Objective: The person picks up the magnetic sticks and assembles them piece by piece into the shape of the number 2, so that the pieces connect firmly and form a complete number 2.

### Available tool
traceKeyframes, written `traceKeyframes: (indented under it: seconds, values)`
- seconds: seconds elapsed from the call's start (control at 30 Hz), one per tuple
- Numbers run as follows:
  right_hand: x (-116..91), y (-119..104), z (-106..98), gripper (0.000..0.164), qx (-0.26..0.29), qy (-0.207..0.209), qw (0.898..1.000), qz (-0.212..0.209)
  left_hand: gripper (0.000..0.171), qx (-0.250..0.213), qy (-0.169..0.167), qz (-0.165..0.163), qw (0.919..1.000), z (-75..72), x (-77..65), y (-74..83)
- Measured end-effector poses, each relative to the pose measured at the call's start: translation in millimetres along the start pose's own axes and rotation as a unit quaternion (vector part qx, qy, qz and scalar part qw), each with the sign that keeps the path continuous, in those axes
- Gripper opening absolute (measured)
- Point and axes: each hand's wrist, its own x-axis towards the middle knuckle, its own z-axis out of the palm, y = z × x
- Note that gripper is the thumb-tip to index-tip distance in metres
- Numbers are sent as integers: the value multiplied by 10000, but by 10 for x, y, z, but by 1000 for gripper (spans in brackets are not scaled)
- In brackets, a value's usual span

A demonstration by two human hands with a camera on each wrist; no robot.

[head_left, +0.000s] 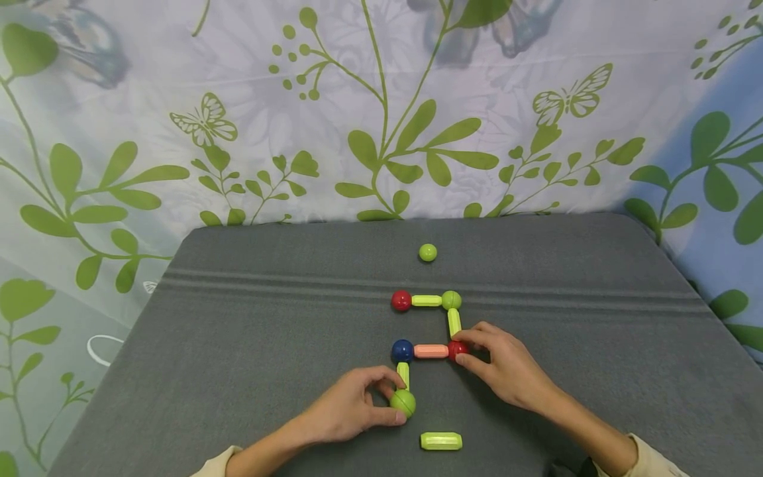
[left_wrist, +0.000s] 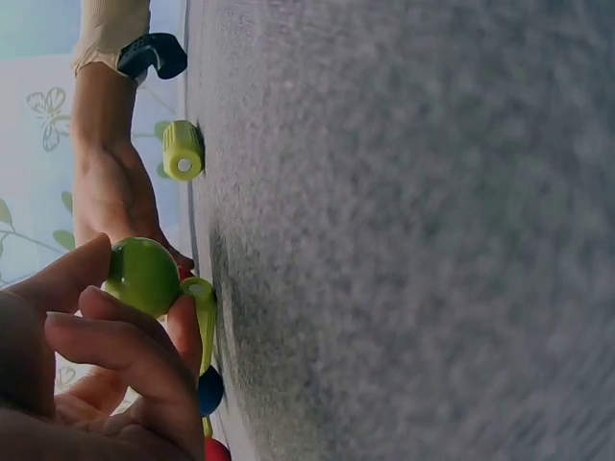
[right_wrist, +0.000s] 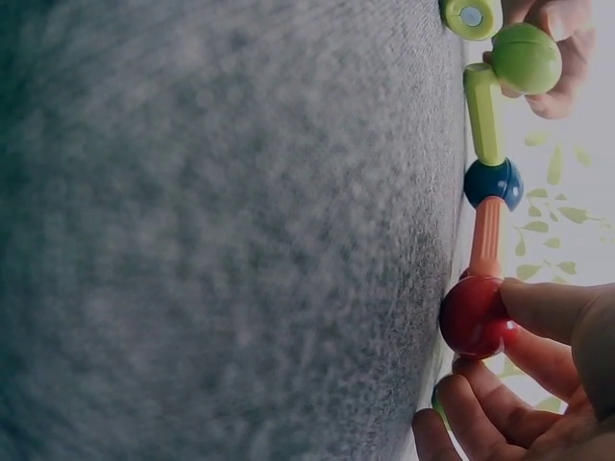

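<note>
A chain of magnetic balls and rods lies on the grey table [head_left: 250,344]. It runs from a red ball [head_left: 401,301] through a green rod [head_left: 426,301], a green ball [head_left: 451,300] and a green rod [head_left: 454,322] to a red ball [head_left: 455,350]. From there it goes on by an orange rod [head_left: 430,351], a blue ball [head_left: 402,350] and a short green rod [head_left: 403,374]. My left hand [head_left: 352,407] pinches a green ball [head_left: 403,402] at that rod's near end. My right hand [head_left: 507,364] pinches the red ball [right_wrist: 473,317] at the corner.
A loose green rod [head_left: 441,440] lies near the table's front edge, between my wrists. A single green ball [head_left: 427,252] sits apart at the back. A leaf-and-butterfly patterned cloth [head_left: 381,106] hangs behind and beside the table.
</note>
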Motion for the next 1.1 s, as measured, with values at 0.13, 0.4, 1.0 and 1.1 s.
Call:
traceKeyframes:
  seconds: [0.13,0.4,1.0,1.1]
  values:
    - [-3,4,0,29,-19,-13,10000,-3,28,119,-35,192,9997,25,-21,-18]
    - [-12,6,5,28,-51,38,10000,-37,28,438,-109,326,9984,81,-50,-31]
    - [-5,17,-1,28,-17,44,9999,-106,30,384,-300,366,9981,79,-28,-79]
    - [-9,18,1,28,-18,36,9999,-99,29,398,-286,338,9982,81,-26,-81]
